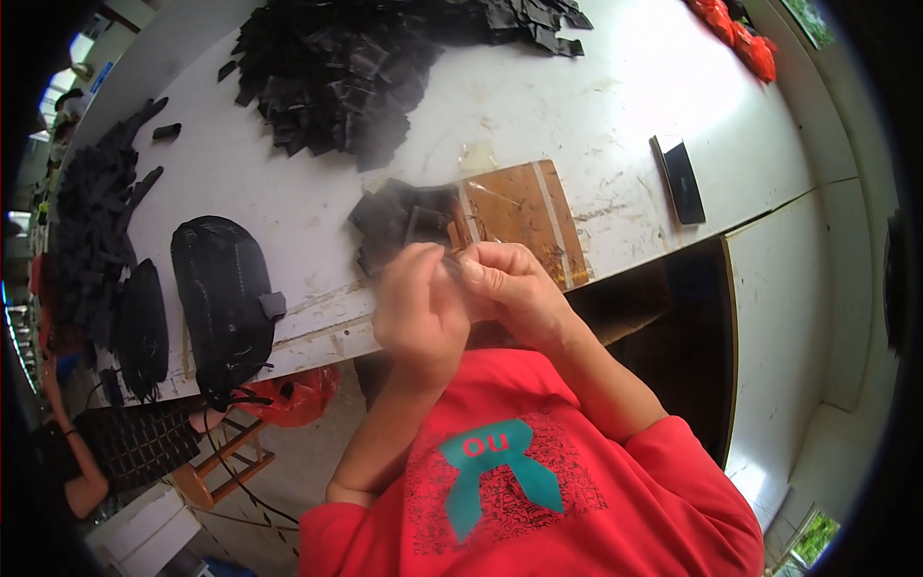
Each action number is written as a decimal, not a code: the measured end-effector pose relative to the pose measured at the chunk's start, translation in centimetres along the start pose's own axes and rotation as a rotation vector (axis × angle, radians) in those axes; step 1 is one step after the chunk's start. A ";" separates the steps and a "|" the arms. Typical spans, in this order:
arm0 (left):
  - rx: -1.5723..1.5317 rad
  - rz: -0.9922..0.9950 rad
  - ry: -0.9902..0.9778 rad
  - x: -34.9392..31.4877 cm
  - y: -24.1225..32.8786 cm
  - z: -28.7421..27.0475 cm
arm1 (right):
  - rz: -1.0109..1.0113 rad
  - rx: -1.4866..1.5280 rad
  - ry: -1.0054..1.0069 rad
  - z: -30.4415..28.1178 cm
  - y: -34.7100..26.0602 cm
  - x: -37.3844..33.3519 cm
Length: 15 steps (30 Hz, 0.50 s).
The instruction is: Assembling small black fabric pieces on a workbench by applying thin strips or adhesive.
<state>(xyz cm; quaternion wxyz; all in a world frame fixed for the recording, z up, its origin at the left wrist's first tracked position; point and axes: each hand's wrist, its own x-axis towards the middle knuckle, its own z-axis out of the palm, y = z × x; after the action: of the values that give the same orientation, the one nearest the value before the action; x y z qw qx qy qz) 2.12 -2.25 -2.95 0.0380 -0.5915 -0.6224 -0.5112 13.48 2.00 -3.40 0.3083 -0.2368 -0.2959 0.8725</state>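
Observation:
My left hand (420,306) and my right hand (514,288) meet at the front edge of the table, fingertips together. Both are closed in a pinch. A small dark sliver shows between the fingertips, too small and too covered to name. Motion blurs the left hand. Just beyond the hands lies a small heap of flat black pieces (394,223). Beside it, on the right, is a brown board (524,207) with pale strips across it, partly behind my right hand.
A large pile of black pieces (327,77) covers the far part of the white table (615,106). At left lie another dark pile (91,207) and two black pouches (223,298). A phone-like dark slab (680,181) and red bags (735,38) are at right. Another person's arm (82,462) shows at lower left.

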 end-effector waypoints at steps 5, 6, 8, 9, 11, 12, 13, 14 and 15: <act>-1.281 -1.087 -0.270 2.6 -0.4 -2.3 | -0.085 -0.336 0.200 1.9 -3.5 -0.1; -1.537 -1.156 -0.365 3.6 -0.1 -3.0 | -0.162 -0.386 0.116 2.6 -4.5 -0.1; -1.893 -0.984 -0.642 5.6 0.1 -4.2 | -0.240 -0.438 0.019 4.3 -6.5 0.0; -2.224 -0.975 -0.621 6.7 1.3 -4.6 | -0.369 -0.612 -0.041 5.1 -7.5 0.5; -2.035 -1.003 -0.537 8.5 1.6 -4.8 | -0.401 -0.782 -0.049 5.6 -9.2 1.5; -2.034 -0.997 -0.536 8.4 1.0 -4.4 | -0.251 -0.651 -0.059 4.8 -8.9 2.3; -1.815 -1.048 -0.511 7.9 0.0 -3.5 | -0.107 -0.522 -0.061 3.3 -8.3 2.8; -1.592 -1.087 -0.477 7.3 -0.9 -2.7 | -0.076 -0.420 -0.080 1.4 -6.7 3.2; -1.486 -1.092 -0.470 6.4 -1.4 -2.2 | -0.038 -0.314 -0.103 0.1 -5.1 3.2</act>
<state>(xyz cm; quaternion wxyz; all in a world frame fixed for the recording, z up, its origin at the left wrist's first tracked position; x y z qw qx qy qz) -2.08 1.02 1.48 -0.7181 -0.1797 -0.3202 -0.5912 13.20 7.40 -0.66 0.2684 -0.2315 -0.4486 0.8205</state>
